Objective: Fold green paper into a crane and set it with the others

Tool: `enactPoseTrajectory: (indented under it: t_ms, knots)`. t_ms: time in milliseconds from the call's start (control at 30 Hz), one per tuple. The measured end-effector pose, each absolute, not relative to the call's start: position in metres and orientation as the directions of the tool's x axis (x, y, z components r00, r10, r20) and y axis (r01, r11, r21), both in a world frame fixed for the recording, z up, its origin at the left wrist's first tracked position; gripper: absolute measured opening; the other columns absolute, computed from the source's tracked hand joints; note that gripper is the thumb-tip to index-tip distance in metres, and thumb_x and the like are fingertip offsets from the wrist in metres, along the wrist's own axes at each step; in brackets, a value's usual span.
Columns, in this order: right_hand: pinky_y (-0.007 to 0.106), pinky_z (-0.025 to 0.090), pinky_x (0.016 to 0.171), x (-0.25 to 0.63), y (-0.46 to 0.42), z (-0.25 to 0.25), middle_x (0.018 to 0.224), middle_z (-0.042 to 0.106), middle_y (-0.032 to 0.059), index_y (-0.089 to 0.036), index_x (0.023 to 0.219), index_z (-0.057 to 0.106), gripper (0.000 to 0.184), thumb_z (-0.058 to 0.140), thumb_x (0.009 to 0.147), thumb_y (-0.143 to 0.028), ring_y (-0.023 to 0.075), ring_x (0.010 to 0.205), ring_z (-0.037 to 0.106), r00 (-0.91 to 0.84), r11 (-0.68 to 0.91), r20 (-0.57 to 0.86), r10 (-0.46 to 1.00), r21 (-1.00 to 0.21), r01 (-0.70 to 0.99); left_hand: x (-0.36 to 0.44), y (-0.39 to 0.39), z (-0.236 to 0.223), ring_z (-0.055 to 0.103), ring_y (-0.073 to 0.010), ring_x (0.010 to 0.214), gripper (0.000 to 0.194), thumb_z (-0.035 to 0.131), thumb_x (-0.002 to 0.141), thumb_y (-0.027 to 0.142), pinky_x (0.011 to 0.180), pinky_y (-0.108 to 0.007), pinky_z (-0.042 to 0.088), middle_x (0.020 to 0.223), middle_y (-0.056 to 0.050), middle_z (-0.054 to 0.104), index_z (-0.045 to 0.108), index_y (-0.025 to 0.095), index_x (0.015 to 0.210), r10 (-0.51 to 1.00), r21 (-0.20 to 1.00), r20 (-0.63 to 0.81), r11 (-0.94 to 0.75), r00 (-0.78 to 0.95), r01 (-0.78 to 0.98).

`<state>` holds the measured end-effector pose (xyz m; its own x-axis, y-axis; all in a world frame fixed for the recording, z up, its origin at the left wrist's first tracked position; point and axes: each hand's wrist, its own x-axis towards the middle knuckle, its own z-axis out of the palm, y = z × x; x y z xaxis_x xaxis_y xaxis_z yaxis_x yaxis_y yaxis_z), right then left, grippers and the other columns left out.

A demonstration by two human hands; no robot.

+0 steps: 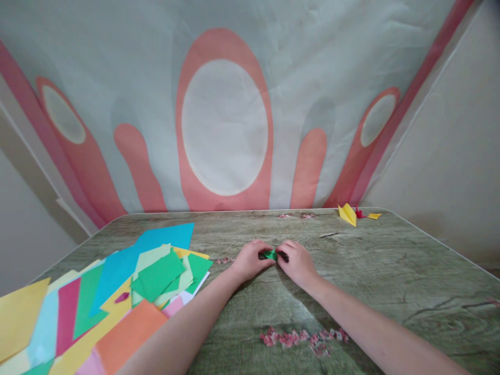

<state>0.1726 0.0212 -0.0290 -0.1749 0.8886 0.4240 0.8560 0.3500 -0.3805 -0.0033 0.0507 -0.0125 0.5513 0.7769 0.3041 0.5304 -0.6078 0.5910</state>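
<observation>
Between my two hands, over the middle of the table, is a small folded piece of green paper (271, 254). My left hand (253, 259) pinches its left side between thumb and fingers. On the other side, the fingers of my right hand (296, 262) are closed on its right end. Much of the paper is hidden by the fingertips, so its full shape does not show.
A wood-patterned table (371, 276) with printed pink flowers spreads in front. Loose coloured sheets, including an orange sheet (130, 333) and a blue sheet (167, 237), overlap at left. A yellow folded paper (347, 214) and a small red one (360, 212) lie at the back right.
</observation>
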Motion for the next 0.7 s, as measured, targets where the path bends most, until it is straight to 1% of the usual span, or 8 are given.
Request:
enactPoseTrajectory:
  t_ms: [133, 300, 467, 600, 700]
  knots:
    - [0.027, 0.039, 0.076, 0.1762, 0.0213, -0.0258, 0.087, 0.060, 0.0026, -0.021, 0.085, 0.064, 0.012, 0.056, 0.079, -0.015, 0.0166, 0.083, 0.052, -0.297, 0.454, 0.446, 0.844, -0.302, 0.838, -0.0025, 0.0499, -0.0119, 0.056, -0.0171, 0.086, 0.026, 0.068, 0.069, 0.026, 0.079, -0.026, 0.044, 0.089, -0.002, 0.064, 0.066, 0.020, 0.094, 0.766, 0.594, 0.313, -0.619, 0.561, 0.513]
    - [0.027, 0.040, 0.076, 0.1796, 0.0224, -0.0238, 0.086, 0.059, 0.0035, -0.020, 0.086, 0.064, 0.016, 0.051, 0.082, -0.010, 0.0163, 0.083, 0.052, -0.384, 0.531, 0.457, 0.802, -0.254, 0.808, -0.0018, 0.0496, -0.0131, 0.056, -0.0174, 0.087, 0.029, 0.070, 0.067, 0.025, 0.079, -0.027, 0.044, 0.091, -0.003, 0.063, 0.065, 0.019, 0.095, 0.765, 0.600, 0.321, -0.621, 0.559, 0.505]
    - [0.027, 0.041, 0.074, 0.1801, 0.0221, -0.0250, 0.084, 0.059, 0.0044, -0.019, 0.086, 0.062, 0.018, 0.047, 0.084, -0.010, 0.0168, 0.081, 0.053, -0.373, 0.529, 0.480, 0.794, -0.244, 0.813, -0.0003, 0.0480, -0.0144, 0.055, -0.0168, 0.085, 0.026, 0.068, 0.070, 0.028, 0.078, -0.027, 0.044, 0.089, -0.003, 0.062, 0.064, 0.019, 0.093, 0.763, 0.588, 0.348, -0.630, 0.545, 0.507]
    - [0.028, 0.042, 0.074, 0.1780, 0.0205, -0.0261, 0.084, 0.059, 0.0043, -0.019, 0.087, 0.060, 0.016, 0.046, 0.085, -0.011, 0.0167, 0.080, 0.053, -0.338, 0.509, 0.484, 0.807, -0.280, 0.814, -0.0001, 0.0477, -0.0144, 0.055, -0.0167, 0.085, 0.023, 0.067, 0.071, 0.027, 0.079, -0.027, 0.044, 0.088, -0.002, 0.062, 0.064, 0.020, 0.093, 0.762, 0.588, 0.350, -0.632, 0.545, 0.505]
    - [0.028, 0.042, 0.074, 0.1766, 0.0195, -0.0264, 0.084, 0.059, 0.0045, -0.018, 0.086, 0.059, 0.015, 0.046, 0.084, -0.011, 0.0170, 0.080, 0.054, -0.311, 0.500, 0.496, 0.811, -0.313, 0.807, -0.0004, 0.0483, -0.0149, 0.055, -0.0171, 0.087, 0.026, 0.068, 0.069, 0.024, 0.080, -0.028, 0.044, 0.091, -0.003, 0.061, 0.064, 0.020, 0.095, 0.757, 0.597, 0.345, -0.633, 0.554, 0.493]
